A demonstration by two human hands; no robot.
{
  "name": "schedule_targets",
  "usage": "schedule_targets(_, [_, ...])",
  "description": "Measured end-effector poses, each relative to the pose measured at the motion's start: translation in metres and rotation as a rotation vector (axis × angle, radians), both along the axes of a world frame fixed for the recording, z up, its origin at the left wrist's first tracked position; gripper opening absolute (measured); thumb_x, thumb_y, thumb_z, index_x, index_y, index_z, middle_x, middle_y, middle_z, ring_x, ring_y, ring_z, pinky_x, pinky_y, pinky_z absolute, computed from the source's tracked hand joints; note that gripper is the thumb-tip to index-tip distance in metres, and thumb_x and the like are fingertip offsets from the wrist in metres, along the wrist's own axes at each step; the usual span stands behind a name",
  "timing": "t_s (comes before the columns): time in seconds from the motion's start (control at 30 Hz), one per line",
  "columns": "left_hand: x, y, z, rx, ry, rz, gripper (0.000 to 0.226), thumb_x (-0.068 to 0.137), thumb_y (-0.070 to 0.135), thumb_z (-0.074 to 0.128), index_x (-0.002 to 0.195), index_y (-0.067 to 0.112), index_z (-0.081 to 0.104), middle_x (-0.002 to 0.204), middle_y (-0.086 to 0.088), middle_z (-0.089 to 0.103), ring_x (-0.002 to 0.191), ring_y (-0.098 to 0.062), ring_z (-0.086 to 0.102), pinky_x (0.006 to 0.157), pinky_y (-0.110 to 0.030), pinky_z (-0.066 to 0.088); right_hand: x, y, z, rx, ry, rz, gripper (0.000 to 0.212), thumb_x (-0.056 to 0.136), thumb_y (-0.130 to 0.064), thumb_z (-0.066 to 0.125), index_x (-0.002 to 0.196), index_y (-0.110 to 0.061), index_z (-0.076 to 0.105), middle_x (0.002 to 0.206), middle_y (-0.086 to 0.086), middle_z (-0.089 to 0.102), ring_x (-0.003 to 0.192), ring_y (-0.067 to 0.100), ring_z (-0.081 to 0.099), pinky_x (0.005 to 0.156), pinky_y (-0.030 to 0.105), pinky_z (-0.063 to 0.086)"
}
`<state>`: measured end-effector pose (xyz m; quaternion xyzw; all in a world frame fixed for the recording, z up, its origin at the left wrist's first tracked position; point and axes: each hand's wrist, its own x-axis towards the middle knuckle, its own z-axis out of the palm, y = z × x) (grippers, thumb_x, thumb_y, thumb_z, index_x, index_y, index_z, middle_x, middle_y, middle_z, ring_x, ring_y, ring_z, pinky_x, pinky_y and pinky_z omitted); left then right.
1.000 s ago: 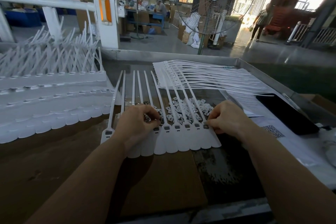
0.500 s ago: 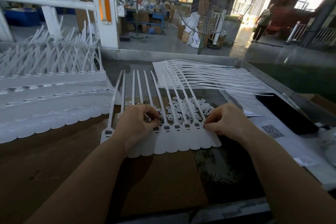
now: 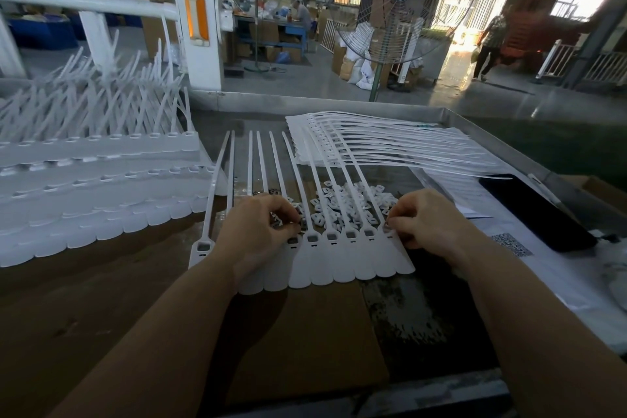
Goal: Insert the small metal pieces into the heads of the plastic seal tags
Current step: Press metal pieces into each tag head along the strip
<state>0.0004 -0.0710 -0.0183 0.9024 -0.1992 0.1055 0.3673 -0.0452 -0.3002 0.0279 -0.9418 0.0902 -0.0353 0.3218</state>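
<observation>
A joined row of white plastic seal tags [image 3: 342,258] lies flat on the table in front of me, heads toward the middle and tails pointing away. My left hand [image 3: 258,234] rests on the row's left part with curled fingers holding small metal pieces [image 3: 280,219] over a tag head. My right hand [image 3: 427,220] pinches a small metal piece at the head of the rightmost tag [image 3: 386,231]. A heap of small white and metal parts [image 3: 342,204] lies just behind the heads, under the tails.
Stacked rows of white tags [image 3: 88,200] fill the left of the table. Another tag sheet [image 3: 373,142] lies behind on the right. A black phone [image 3: 532,210] and papers [image 3: 509,241] sit at the right. A metal rim [image 3: 492,139] borders the table. Brown cardboard [image 3: 298,332] lies near me.
My right hand has shifted slightly left onto the rightmost tag head. My left hand has stayed in place.
</observation>
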Motion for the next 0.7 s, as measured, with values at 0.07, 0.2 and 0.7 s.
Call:
schedule_targets(0.07, [0.0003, 0.0001, -0.0001, 0.002, -0.001, -0.001, 0.018, 0.078, 0.021, 0.072, 0.077, 0.034, 0.060, 0.077, 0.022, 0.050, 0.070, 0.006, 0.046, 0.058, -0.007, 0.029, 0.0015, 0.0005, 0.0000, -0.048, 0.020, 0.018, 0.010, 0.087, -0.008, 0.061, 0.088, -0.004, 0.070, 0.089, 0.013, 0.069, 0.081, 0.028, 0.066, 0.077, 0.043, 0.056])
schedule_targets(0.2, [-0.0002, 0.0000, -0.0001, -0.003, -0.003, -0.003, 0.018, 0.078, 0.021, 0.072, 0.077, 0.034, 0.060, 0.077, 0.021, 0.051, 0.071, 0.005, 0.047, 0.059, -0.008, 0.030, 0.0043, 0.0014, 0.0006, -0.113, 0.059, 0.046, 0.010, 0.087, -0.009, 0.061, 0.089, -0.005, 0.071, 0.095, 0.011, 0.068, 0.087, 0.022, 0.064, 0.083, 0.043, 0.053])
schedule_targets(0.7, [-0.0024, 0.0010, 0.0016, -0.137, -0.011, 0.003, 0.017, 0.081, 0.020, 0.069, 0.075, 0.033, 0.059, 0.075, 0.024, 0.053, 0.068, 0.011, 0.050, 0.060, -0.001, 0.037, 0.0036, 0.0016, -0.0039, -0.046, -0.080, -0.041, 0.010, 0.086, -0.006, 0.061, 0.084, -0.011, 0.069, 0.087, 0.007, 0.069, 0.081, 0.023, 0.065, 0.079, 0.044, 0.055])
